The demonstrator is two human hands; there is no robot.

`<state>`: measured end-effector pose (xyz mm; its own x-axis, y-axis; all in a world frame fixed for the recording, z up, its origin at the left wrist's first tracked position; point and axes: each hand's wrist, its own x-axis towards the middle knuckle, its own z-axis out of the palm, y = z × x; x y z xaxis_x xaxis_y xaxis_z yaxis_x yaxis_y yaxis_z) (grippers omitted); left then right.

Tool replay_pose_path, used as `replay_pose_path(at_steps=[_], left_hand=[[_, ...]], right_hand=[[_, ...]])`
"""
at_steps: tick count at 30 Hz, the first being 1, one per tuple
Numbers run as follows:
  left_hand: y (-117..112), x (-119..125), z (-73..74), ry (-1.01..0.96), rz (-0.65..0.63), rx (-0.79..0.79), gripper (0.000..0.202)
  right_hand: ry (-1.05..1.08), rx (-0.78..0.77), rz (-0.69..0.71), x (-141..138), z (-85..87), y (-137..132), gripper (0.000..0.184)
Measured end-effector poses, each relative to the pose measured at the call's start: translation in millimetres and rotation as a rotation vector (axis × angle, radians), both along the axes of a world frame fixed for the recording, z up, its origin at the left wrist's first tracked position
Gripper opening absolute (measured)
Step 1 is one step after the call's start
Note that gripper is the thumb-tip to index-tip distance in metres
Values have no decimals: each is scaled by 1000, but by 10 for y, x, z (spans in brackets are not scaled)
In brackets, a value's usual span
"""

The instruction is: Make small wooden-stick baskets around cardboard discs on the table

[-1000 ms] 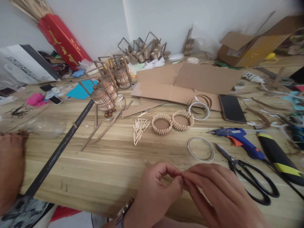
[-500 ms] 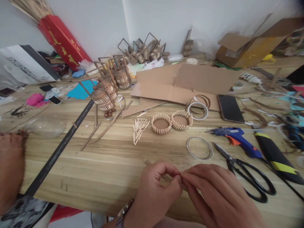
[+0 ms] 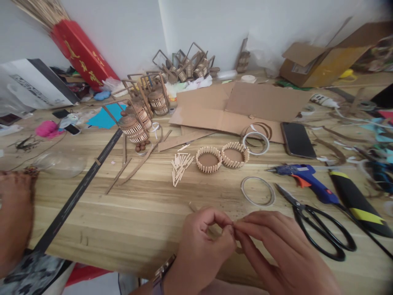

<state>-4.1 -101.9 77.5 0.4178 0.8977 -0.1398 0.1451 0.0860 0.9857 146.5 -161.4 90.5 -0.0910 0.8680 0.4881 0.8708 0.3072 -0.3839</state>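
My left hand (image 3: 201,246) and my right hand (image 3: 285,254) meet low over the wooden table (image 3: 129,213), fingertips pinched together on a thin strip whose end (image 3: 193,206) pokes out past the left hand. What the strip is made of I cannot make out. Beyond the hands lie a thin white ring (image 3: 258,191), two small stick-walled round baskets (image 3: 209,159) (image 3: 236,155) and a loose heap of short sticks (image 3: 180,166).
Black scissors (image 3: 319,229), a blue glue gun (image 3: 307,178), a black-and-yellow knife (image 3: 357,207) and a phone (image 3: 298,140) lie to the right. Flat cardboard (image 3: 242,104), finished small baskets (image 3: 135,121) and a long black ruler (image 3: 80,188) sit behind and left. A bare foot (image 3: 14,217) rests at the left edge.
Both hands have stayed pinched together and drifted slightly toward the near edge. Nothing else on the table has moved.
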Motion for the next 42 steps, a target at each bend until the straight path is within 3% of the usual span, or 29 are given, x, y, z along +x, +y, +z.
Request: replay_pose_path(at_steps=[9, 15, 21, 42], left_hand=[[-4, 11, 34, 27, 31, 190, 10], [-14, 23, 73, 73, 49, 426, 15], [-5, 15, 86, 90, 31, 551, 17], [-1, -3, 98, 103, -15, 521, 17]], right_hand=[[-100, 80, -57, 23, -13, -32, 10], [-104, 47, -53, 30, -19, -37, 10], [-72, 37, -42, 17, -9, -14, 12], [96, -42, 17, 45, -46, 24, 11]])
